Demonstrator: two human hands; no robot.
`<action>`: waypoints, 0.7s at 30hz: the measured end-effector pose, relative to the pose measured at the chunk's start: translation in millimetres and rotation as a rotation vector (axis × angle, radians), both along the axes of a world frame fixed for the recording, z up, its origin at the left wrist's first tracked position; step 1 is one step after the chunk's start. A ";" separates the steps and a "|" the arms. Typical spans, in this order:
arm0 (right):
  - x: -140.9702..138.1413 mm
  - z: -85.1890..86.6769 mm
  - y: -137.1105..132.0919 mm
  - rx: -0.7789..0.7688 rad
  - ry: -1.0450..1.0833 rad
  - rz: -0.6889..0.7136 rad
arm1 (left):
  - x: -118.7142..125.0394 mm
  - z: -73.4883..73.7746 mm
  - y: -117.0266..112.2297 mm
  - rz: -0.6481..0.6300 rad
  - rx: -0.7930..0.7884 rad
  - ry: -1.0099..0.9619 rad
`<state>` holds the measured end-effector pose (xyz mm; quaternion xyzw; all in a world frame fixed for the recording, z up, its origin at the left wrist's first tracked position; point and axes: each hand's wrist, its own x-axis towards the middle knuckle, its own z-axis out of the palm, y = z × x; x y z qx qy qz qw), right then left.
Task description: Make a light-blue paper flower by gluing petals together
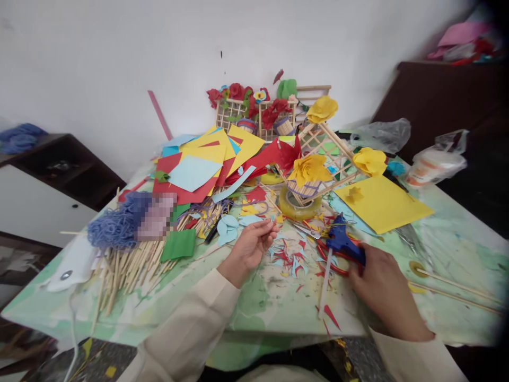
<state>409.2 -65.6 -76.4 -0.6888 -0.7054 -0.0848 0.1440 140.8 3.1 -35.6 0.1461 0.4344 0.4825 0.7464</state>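
My left hand [254,243] is closed in a pinch over the middle of the table, with a tiny bit of light blue paper [273,218] showing at the fingertips. Light blue paper petals [228,229] lie just left of it. At the right, my right hand [384,286] is wrapped round the handle of a blue hot glue gun [341,236]. A whitish glue stick [326,284] sticks out of the gun's back towards me. Scissors [309,230] with red-orange handles lie beside and partly under the gun. Paper scraps [292,257] are strewn between my hands.
A tape roll [300,207] lies before a bamboo lattice with yellow paper flowers [308,170]. Coloured sheets [194,172], bamboo sticks [131,270] and purple yarn [113,223] cover the left. Yellow paper [389,204] and a bagged tub [431,167] stand right.
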 end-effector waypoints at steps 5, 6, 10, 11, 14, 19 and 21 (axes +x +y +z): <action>-6.3 2.4 14.4 0.043 -0.079 0.030 | 0.9 -2.0 -3.1 -0.002 0.068 0.068; -7.2 4.2 17.0 0.041 -0.088 0.066 | 1.0 -2.3 -3.6 -0.004 0.077 0.078; -8.4 15.5 23.8 -0.045 -0.083 0.151 | -0.8 -4.8 -4.6 -0.010 0.108 0.083; -7.6 18.7 24.2 -0.073 -0.068 0.149 | -1.7 -5.7 -4.5 -0.011 0.118 0.078; -2.4 26.5 22.7 -0.069 -0.030 0.111 | -4.6 -8.1 -4.0 -0.021 0.162 0.059; 3.8 32.7 12.2 0.091 0.087 0.031 | -6.3 -7.9 -4.1 -0.030 0.210 0.081; -0.3 35.2 5.3 0.150 0.186 0.060 | -5.8 -7.4 -4.6 -0.029 0.215 0.101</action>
